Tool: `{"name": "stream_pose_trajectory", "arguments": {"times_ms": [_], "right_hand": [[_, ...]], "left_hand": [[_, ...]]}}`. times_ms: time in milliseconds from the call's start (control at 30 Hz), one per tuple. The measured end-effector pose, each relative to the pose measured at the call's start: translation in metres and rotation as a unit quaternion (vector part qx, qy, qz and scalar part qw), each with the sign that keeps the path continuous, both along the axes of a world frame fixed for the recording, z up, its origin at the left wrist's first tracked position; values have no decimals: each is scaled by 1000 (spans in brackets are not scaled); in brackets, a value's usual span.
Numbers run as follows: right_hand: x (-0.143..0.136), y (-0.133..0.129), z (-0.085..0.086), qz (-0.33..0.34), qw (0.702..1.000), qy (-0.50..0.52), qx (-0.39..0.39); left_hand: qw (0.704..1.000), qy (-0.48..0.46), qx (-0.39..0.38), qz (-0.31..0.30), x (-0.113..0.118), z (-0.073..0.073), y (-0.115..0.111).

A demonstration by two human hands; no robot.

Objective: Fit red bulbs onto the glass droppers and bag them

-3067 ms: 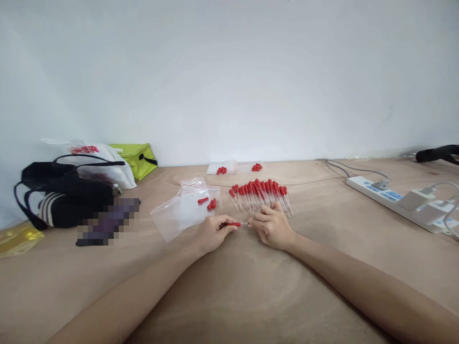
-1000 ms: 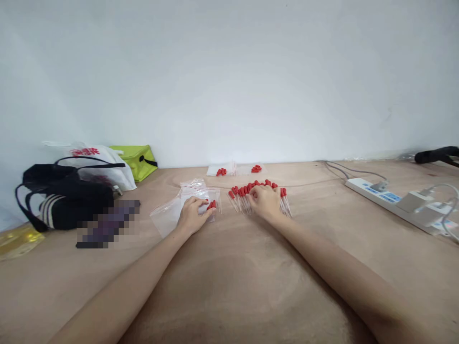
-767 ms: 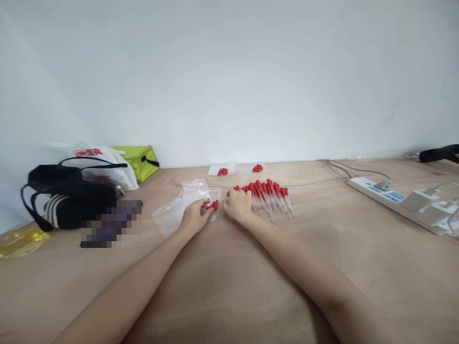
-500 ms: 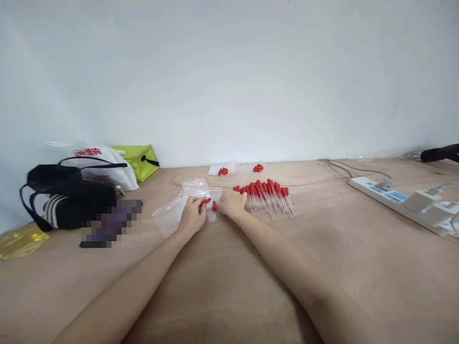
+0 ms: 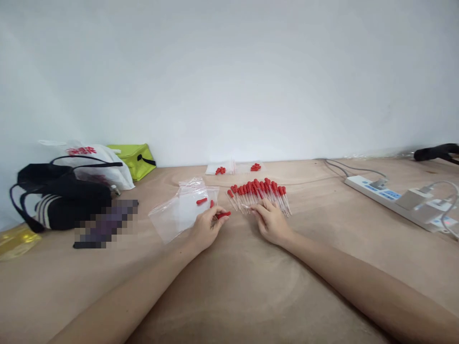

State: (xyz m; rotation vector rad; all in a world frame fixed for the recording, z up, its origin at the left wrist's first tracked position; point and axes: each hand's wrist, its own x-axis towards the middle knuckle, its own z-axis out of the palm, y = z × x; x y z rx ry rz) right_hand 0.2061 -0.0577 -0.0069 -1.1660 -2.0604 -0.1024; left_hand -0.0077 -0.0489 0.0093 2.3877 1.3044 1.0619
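My left hand (image 5: 207, 228) pinches a red rubber bulb (image 5: 224, 215) just right of the clear zip bags. Between the fingers of my right hand (image 5: 269, 220) is a clear glass dropper tube (image 5: 245, 206), its free end pointing left toward the bulb. Bulb and tube are apart. Two loose red bulbs (image 5: 202, 201) lie on the plastic bags (image 5: 179, 210), one partly behind my left fingers. Just beyond my right hand is a row of droppers (image 5: 256, 186) with red bulbs and clear tubes, some hidden by that hand.
Against the wall lie small bags with several red bulbs (image 5: 220, 170). A white power strip (image 5: 373, 189) with plugs and cables stands to the right. At left are a black bag (image 5: 79, 203), a white plastic bag (image 5: 111, 165), a lime-green bag (image 5: 132, 155) and a pixelated dark object (image 5: 111, 223).
My left hand has moved right and nearer with a red bulb, leaving another on the bags. My right hand has moved right and nearer, now holding a tube by the row's lower ends.
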Motion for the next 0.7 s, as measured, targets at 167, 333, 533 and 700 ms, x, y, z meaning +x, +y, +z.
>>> {"name": "stream_pose_trajectory", "arguments": {"times_ms": [167, 333, 533, 700], "right_hand": [[17, -20, 0, 39, 999, -20, 11], [4, -20, 4, 61, 997, -39, -3], [4, -17, 4, 87, 995, -51, -28], [8, -14, 6, 109, 988, -101, -44]], "left_hand": [[997, -8, -27, -67, 13, -2, -10], [996, -20, -13, -89, 15, -4, -9], [994, -20, -13, -106, 15, -2, -12], [991, -7, -6, -135, 13, -1, -14]]}}
